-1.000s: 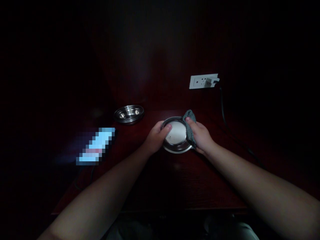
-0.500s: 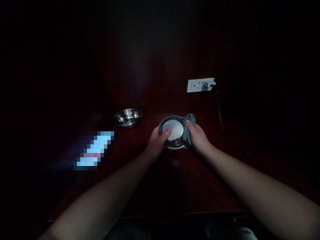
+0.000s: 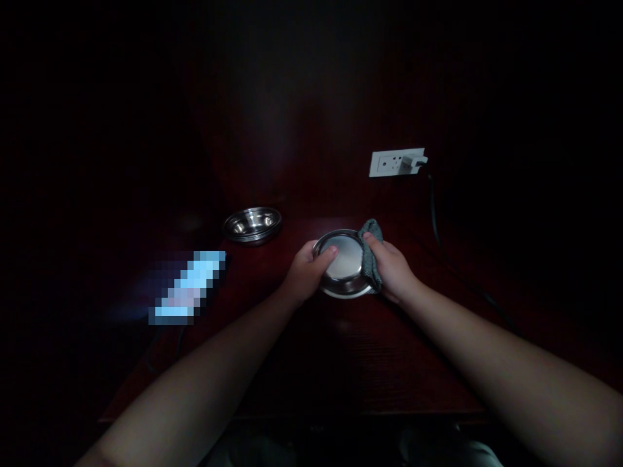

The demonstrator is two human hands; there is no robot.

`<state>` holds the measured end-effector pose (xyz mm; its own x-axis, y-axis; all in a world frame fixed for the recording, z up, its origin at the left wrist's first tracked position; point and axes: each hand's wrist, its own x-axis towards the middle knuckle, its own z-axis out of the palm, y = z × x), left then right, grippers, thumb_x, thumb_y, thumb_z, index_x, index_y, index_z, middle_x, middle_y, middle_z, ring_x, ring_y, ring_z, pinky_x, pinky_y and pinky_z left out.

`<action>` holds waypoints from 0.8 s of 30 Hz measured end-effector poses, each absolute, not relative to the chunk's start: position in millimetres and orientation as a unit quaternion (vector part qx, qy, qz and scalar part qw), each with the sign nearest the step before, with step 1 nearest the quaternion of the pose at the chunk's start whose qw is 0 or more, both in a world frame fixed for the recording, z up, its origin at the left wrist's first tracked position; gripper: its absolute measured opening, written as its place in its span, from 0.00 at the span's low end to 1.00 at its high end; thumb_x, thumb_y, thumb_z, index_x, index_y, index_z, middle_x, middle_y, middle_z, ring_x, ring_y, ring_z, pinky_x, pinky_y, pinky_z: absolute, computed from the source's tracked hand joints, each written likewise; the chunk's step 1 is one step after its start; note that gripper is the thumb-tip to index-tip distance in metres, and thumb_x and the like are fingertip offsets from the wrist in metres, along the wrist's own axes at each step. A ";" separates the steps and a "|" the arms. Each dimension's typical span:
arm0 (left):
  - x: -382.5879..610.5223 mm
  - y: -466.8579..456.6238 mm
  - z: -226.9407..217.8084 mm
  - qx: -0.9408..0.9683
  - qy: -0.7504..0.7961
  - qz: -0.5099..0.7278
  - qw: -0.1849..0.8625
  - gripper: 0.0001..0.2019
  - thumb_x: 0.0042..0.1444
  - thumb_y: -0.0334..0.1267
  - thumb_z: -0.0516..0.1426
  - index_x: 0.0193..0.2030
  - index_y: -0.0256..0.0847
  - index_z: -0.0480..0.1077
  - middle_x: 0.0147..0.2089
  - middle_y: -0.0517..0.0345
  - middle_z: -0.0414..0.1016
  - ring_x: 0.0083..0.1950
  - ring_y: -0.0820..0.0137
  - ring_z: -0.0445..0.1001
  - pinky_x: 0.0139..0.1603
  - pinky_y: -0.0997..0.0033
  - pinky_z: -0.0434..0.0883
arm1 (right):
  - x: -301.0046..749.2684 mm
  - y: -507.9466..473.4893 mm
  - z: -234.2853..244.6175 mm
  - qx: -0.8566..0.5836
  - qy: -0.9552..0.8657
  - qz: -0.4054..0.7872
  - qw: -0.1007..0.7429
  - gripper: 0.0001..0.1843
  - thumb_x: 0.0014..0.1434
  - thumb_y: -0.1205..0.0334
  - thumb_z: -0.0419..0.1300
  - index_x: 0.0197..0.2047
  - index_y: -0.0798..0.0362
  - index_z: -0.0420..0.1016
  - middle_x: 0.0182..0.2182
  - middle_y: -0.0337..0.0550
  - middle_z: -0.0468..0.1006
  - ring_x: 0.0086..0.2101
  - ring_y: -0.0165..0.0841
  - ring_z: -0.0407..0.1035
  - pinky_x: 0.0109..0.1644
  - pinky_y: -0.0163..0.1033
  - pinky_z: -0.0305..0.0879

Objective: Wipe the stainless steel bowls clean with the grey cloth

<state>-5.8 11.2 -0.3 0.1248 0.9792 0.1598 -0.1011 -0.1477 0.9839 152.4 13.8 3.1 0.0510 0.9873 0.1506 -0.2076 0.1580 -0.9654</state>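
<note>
A shiny round metal bowl (image 3: 346,264) is held above the dark red table, its flat base turned up toward me. My left hand (image 3: 311,269) grips its left side, with the thumb lying on the base and the fingers hidden beneath. A grey-green cloth (image 3: 370,254) is folded over the bowl's right rim. My right hand (image 3: 390,264) pinches the rim through this cloth, thumb on top; its other fingers are mostly out of sight. More metal bowls (image 3: 252,225), stacked and facing up, rest on the table to the far left of my hands.
A phone-like device (image 3: 192,285) with a bright, pixelated screen stands at the left, a thin cable below it. On the back panel is a white wall socket (image 3: 389,163) with a plug in it; its dark cable (image 3: 452,266) runs down to the right. The table's front edge (image 3: 341,413) is near me.
The held bowl and both hands sit slightly further right and lower in view, and the bowl's tilt differs a little. The whole view has shifted slightly. Both grips stay the same.
</note>
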 end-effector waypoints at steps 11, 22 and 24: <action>-3.8 11.5 -9.5 0.486 0.412 0.543 0.546 0.25 0.51 0.49 0.62 0.52 0.38 0.64 0.47 0.50 0.73 0.41 0.70 0.73 0.42 0.68 0.70 | 153.6 18.5 0.9 -0.391 -0.433 0.522 0.622 0.23 0.46 0.41 0.66 0.29 0.54 0.71 0.22 0.39 0.77 0.25 0.32 0.71 0.30 0.37 0.68; -2.9 5.3 -11.9 0.422 0.334 0.491 0.685 0.19 0.52 0.45 0.61 0.48 0.41 0.64 0.43 0.52 0.74 0.41 0.68 0.76 0.43 0.62 0.74 | 156.1 26.4 -1.7 -0.409 -0.424 0.465 0.661 0.22 0.50 0.40 0.62 0.32 0.53 0.71 0.23 0.37 0.76 0.26 0.33 0.70 0.33 0.38 0.66; -3.5 7.4 -12.5 0.426 0.345 0.504 0.668 0.21 0.52 0.47 0.61 0.49 0.41 0.64 0.44 0.52 0.74 0.40 0.67 0.76 0.40 0.62 0.75 | 157.5 28.1 -6.9 -0.420 -0.476 0.442 0.634 0.23 0.51 0.39 0.60 0.32 0.54 0.72 0.24 0.38 0.76 0.27 0.32 0.70 0.34 0.37 0.65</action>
<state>-3.5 7.4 -12.5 0.2548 0.9665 -0.0305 -0.3792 0.1289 0.9163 157.5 28.1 -6.9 0.1561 0.9601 0.2322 -0.1610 0.2567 -0.9530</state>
